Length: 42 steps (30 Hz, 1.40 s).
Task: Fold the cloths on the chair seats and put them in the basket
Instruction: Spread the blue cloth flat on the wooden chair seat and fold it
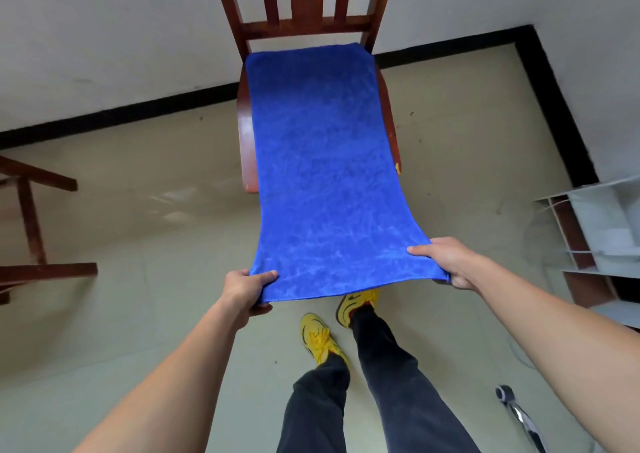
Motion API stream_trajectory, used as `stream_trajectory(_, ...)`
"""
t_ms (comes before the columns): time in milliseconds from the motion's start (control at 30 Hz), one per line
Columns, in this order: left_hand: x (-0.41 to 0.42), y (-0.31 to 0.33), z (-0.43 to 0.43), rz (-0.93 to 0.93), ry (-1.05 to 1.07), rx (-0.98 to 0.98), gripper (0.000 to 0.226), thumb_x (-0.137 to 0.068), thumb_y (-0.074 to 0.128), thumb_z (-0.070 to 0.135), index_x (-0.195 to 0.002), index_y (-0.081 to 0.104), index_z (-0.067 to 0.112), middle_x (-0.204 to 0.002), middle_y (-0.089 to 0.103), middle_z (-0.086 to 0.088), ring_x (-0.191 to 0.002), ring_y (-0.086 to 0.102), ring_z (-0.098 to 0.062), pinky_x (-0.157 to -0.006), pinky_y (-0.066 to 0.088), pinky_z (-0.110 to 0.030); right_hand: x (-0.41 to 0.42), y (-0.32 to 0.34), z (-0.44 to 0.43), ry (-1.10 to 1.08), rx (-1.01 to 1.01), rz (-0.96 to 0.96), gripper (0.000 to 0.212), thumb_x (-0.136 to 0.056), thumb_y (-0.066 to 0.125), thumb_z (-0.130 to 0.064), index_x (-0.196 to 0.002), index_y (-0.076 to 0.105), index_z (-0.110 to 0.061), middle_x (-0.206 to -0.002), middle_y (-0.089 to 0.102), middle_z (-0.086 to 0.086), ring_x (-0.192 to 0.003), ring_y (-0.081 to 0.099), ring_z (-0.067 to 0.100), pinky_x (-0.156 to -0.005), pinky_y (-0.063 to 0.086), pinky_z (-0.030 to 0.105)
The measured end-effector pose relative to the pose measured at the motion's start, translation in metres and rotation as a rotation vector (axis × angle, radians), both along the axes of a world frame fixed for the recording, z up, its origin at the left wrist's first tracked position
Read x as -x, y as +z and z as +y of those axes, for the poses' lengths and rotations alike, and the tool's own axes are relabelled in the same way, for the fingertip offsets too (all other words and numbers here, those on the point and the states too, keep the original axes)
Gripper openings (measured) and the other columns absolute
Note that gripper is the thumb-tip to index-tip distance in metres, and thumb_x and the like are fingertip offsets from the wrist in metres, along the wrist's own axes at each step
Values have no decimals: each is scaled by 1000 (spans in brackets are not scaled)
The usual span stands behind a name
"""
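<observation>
A long blue cloth (318, 161) lies spread flat over the seat of a dark red wooden chair (246, 130), its far edge against the chair back. The near end hangs out past the seat's front edge, held up in the air. My left hand (244, 291) pinches the near left corner, thumb on top. My right hand (446, 262) pinches the near right corner the same way. The cloth is stretched fairly taut between the hands and the seat. No basket is in view.
Part of a second wooden chair (31, 224) stands at the left edge. A grey metal shelf unit (595, 237) sits against the wall on the right. My legs and yellow shoes (318, 338) are below the cloth. A chrome chair foot (519, 414) shows at bottom right.
</observation>
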<state>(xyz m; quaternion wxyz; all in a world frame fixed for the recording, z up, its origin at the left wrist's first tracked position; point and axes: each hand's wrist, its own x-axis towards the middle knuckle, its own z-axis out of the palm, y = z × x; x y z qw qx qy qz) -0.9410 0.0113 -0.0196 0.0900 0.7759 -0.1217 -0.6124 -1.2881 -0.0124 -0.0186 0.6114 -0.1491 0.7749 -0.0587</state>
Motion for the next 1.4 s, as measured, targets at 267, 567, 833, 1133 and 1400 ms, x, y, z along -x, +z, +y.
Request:
stream_trajectory(267, -11, 0, 17, -76, 38, -27, 30, -81, 73, 3, -73, 45, 11, -52, 45, -7, -35, 29, -14, -39, 34, -20, -1, 2, 26, -41, 13, 33, 22, -79, 77, -19, -96, 67, -9, -80, 73, 8, -62, 66, 21, -62, 52, 31)
stream_trajectory(567, -18, 24, -37, 59, 140, 240, 13, -96, 46, -1, -104, 54, 5, -62, 52, -13, -33, 48, -13, -47, 55, -26, -3, 11, -29, -350, 203, 104, 16, -90, 59, 0, -95, 57, -15, -69, 52, 7, -30, 42, 4, -30, 32, 11)
stream_trajectory(833, -26, 50, -147, 243, 198, 404, 13, -87, 57, -8, -99, 59, -5, -72, 71, -20, -67, 73, -27, -74, 60, -34, 1, 40, -143, -615, 363, -82, 14, -90, 65, -18, -80, 62, -10, -66, 58, 3, -43, 53, 8, -38, 40, 16)
stream_trajectory(1133, -33, 32, -283, -296, -292, 514, 20, -75, 71, -4, -73, 66, 15, -79, 72, -15, -83, 72, -28, -81, 55, -35, -2, 19, -272, -375, 467, 4, 44, -77, 50, 21, -108, 61, -8, -92, 66, 14, -75, 68, 16, -51, 47, 17)
stream_trajectory(1400, -6, -19, -338, -403, -565, 380, 8, -77, 73, 10, -85, 71, 12, -83, 71, -9, -79, 65, -25, -69, 44, -25, -1, -29, -351, -158, 456, 186, 18, -92, 63, -15, -76, 56, -19, -73, 63, 0, -42, 59, -4, -39, 40, 10)
